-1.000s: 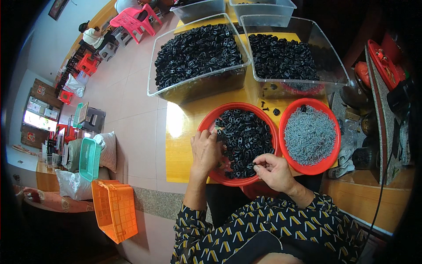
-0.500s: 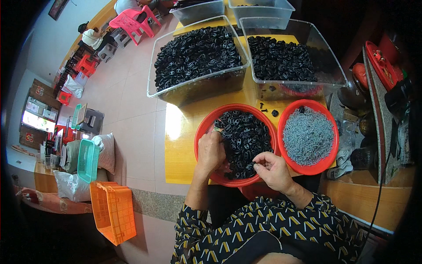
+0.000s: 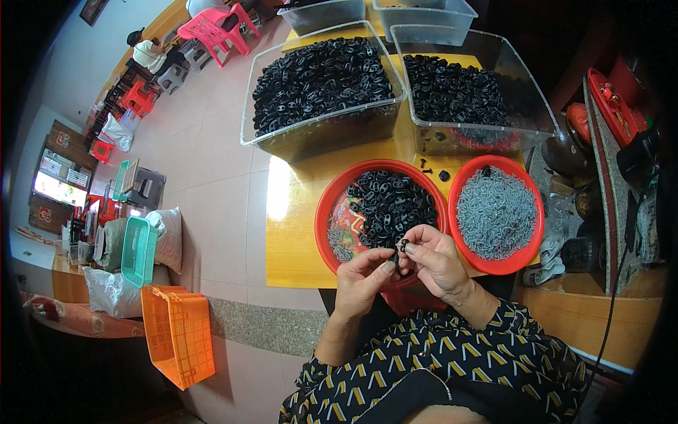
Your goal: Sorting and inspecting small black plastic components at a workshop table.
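Observation:
My two hands meet over the near rim of a red basin (image 3: 325, 198). My right hand (image 3: 445, 268) pinches a small black plastic piece (image 3: 403, 245) between thumb and fingers. Against it, the fingertips of my left hand (image 3: 364, 283) are pressed together on what looks like a small screw; a pale tip shows, the remainder is hidden. Black oval pieces with holes (image 3: 395, 205) fill most of the basin. On its left side lies a small heap of silver screws (image 3: 342, 244) over a patterned bottom. A second red basin (image 3: 500, 267) holds many silver screws (image 3: 494, 212).
Two clear plastic bins (image 3: 328, 127) (image 3: 487, 127) full of black pieces stand behind the basins on the yellow table (image 3: 293, 247). A few loose black bits (image 3: 443, 175) lie between. An orange crate (image 3: 180, 339) is on the floor at left. People sit far left.
My left hand has come out of the basin's left side, toward me and right, to meet my right hand. The screws and patterned bottom there are uncovered. My right hand has risen slightly.

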`<state>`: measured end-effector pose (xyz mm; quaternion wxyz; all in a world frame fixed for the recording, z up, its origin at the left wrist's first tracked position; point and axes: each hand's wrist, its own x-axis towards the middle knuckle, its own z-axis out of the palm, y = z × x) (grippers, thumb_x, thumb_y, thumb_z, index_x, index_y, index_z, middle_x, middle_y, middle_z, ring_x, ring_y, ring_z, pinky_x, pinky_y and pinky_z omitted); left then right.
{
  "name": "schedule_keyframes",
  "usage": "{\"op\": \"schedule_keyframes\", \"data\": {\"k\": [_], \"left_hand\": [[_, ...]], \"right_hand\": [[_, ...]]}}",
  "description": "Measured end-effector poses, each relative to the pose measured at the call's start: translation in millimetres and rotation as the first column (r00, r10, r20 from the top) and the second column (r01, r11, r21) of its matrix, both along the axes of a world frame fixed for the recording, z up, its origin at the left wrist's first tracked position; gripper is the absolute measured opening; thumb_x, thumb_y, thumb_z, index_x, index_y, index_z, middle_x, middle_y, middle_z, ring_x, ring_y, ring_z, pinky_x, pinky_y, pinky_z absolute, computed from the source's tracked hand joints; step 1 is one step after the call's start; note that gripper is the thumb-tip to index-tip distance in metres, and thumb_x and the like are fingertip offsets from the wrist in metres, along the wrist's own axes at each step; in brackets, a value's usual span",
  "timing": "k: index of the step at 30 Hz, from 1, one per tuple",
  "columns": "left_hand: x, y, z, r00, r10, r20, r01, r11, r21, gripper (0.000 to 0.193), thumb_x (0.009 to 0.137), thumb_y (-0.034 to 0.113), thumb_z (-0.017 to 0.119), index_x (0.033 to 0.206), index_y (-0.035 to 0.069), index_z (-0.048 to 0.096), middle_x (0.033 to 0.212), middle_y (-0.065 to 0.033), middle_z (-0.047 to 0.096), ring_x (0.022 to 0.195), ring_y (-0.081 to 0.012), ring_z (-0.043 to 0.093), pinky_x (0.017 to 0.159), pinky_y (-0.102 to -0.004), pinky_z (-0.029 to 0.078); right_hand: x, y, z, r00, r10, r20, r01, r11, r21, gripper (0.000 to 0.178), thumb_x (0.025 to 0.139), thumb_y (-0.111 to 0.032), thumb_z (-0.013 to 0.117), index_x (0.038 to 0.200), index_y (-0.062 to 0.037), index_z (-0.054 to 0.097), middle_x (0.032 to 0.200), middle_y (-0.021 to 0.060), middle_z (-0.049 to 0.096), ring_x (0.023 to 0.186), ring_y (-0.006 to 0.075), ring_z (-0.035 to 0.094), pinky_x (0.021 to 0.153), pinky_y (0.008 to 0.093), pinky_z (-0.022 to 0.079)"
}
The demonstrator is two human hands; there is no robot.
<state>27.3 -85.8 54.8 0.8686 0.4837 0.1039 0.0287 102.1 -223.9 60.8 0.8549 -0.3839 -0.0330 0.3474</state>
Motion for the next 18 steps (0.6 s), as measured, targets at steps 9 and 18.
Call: {"op": "schedule_keyframes", "data": {"k": [9,18], "left_hand": [[-8,0,-1,0.999,-0.034,-0.012,0.036,0.952,0.305,0.026,0.078,0.001,0.061,0.102,-0.006,0.056,0.090,-0.0096,0.062,0.080,-0.0121,0.059,0.074,-0.0229,0.047],[-5,3,-14,0.997,0.024,-0.077,-0.042,0.971,-0.235,0.023,0.077,-0.005,0.055,0.100,-0.003,0.055,0.087,-0.0120,0.061,0.075,-0.0179,0.060,0.062,-0.0237,0.047]], "right_hand": [[-7,2,3,0.990,-0.009,0.138,0.025,0.993,-0.114,0.011,0.083,-0.001,0.052,0.093,0.0004,0.050,0.078,0.0040,0.055,0.067,0.0079,0.053,0.060,0.0201,0.045],[-5,4,7,0.994,0.010,0.107,0.007,0.987,-0.159,0.010,0.082,-0.001,0.053,0.091,0.0000,0.051,0.076,0.0028,0.055,0.061,0.0061,0.052,0.055,0.0178,0.044]]}}
